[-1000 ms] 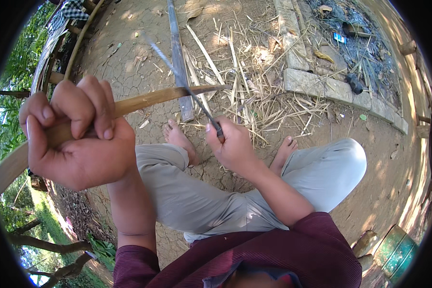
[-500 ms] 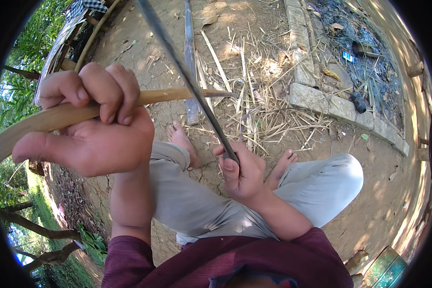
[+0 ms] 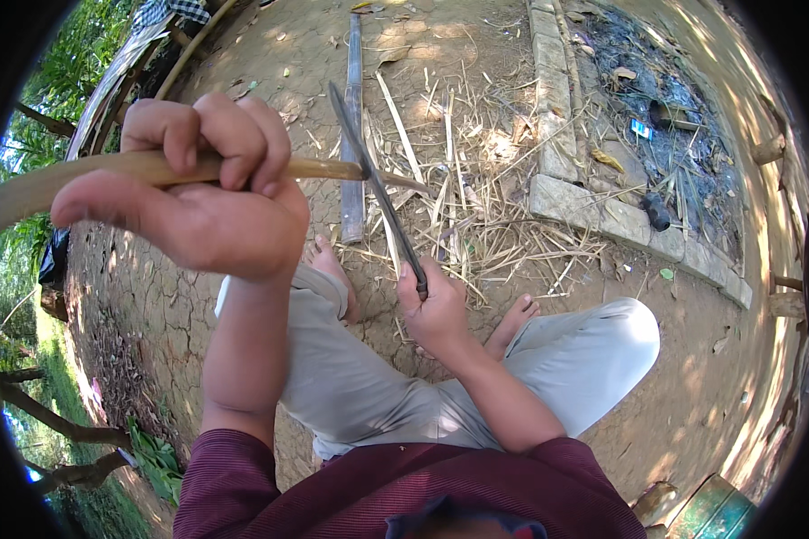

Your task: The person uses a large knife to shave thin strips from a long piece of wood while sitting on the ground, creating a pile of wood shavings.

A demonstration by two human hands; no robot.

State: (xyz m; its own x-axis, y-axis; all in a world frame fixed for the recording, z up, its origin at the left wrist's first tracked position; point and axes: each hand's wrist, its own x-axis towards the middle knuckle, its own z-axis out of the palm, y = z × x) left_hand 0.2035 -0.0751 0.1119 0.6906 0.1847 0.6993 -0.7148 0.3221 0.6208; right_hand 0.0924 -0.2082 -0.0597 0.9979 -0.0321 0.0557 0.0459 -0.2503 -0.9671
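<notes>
My left hand (image 3: 225, 211) is raised at the left, its fingers curled over a pale curved wooden strip (image 3: 58, 180), with the thumb lying along the near side. The strip points right and narrows to a thin, darker tip (image 3: 409, 184). In my right hand (image 3: 436, 310), held lower between my knees, is the handle of a long dark-bladed knife (image 3: 391, 216). Its blade slants up and to the left, crossing in front of the strip close to where it thins; it appears to touch there. Most of the handle is hidden in my fist.
Pale shavings (image 3: 476, 211) and split strips litter the cracked earth before my bare feet. A dark flat slat (image 3: 352, 162) lies beyond my left foot. At the right, a brick border (image 3: 562, 198) edges an ash bed (image 3: 665, 108). A green metal container (image 3: 715, 512) stands lower right.
The knife blade has tipped away from me, its point now far lower in view. My left hand and the strip have shifted up and right, and the strip lies more level.
</notes>
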